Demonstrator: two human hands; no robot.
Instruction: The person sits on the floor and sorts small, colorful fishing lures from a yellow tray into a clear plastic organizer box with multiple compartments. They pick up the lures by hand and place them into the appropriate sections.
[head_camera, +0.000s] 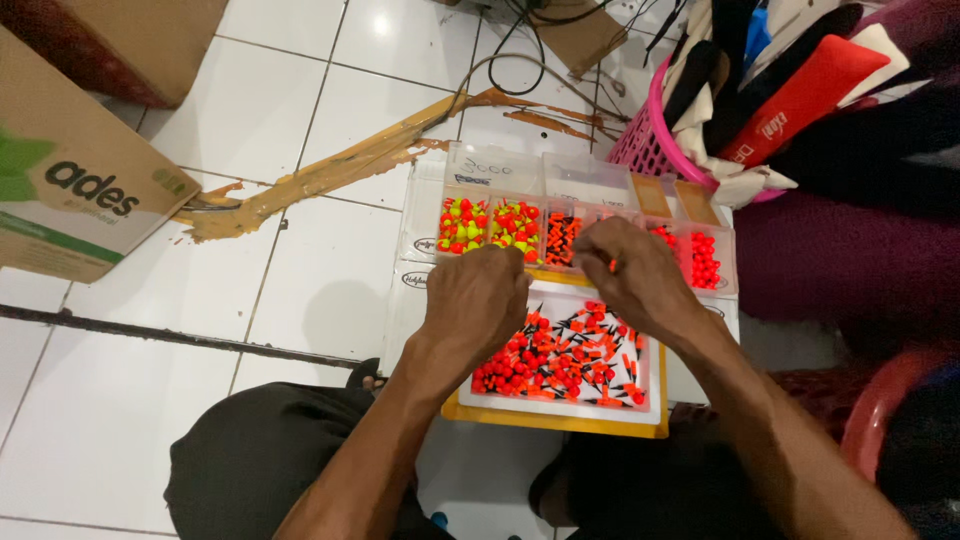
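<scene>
Orange floats: a heap of small orange-and-black fishing floats (560, 362) lies in a shallow white tray (655, 400) with a yellow rim, set on the floor between the person's knees.
Left hand: the left hand (478, 303) hangs knuckles-up over the tray's far left corner, fingers curled under – whether they pinch anything cannot be told from above.
Right hand: the right hand (635, 275) sits just beside it, over the seam between tray and box, fingertips drawn together on a small orange float (612, 265).
Compartment box: a clear plastic compartment box (720, 262) touches the tray's far edge; its cells hold yellow-and-red beads (462, 225) at the left, striped orange floats in the middle, round red beads (704, 260) at the right.
Lid: the box's clear lid (500, 170) stands open at the far side.
Edges: the pink basket (640, 140) of clothes crowds the box's far right corner; a red rim is close at the right.
Open room – left: bare white tiled floor (300, 270) lies left of tray and box, out to the cardboard carton (70, 190) well apart.
</scene>
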